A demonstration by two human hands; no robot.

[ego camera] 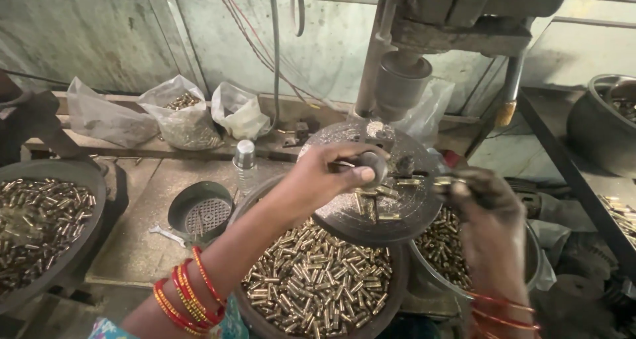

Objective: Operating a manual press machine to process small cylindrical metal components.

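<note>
Three pale plastic bags (182, 117) rear left, left hand (331, 173) gripping knob (372, 165), right hand (480, 203) pinching brass piece (445, 180).

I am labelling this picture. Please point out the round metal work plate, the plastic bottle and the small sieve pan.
round metal work plate (344, 213), head view, on its bare front part.
plastic bottle (244, 159), head view, on its cap and neck.
small sieve pan (207, 214), head view, on its perforated bottom.

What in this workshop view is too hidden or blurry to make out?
- Left hand: its fingers cover the rounded metal piece it grips, so its shape is unclear.
- Right hand: motion blur hides what its fingertips pinch.
- Right basin: mostly hidden by the right hand and the round plate.
- Drill press: top cut off by the frame edge.
</note>
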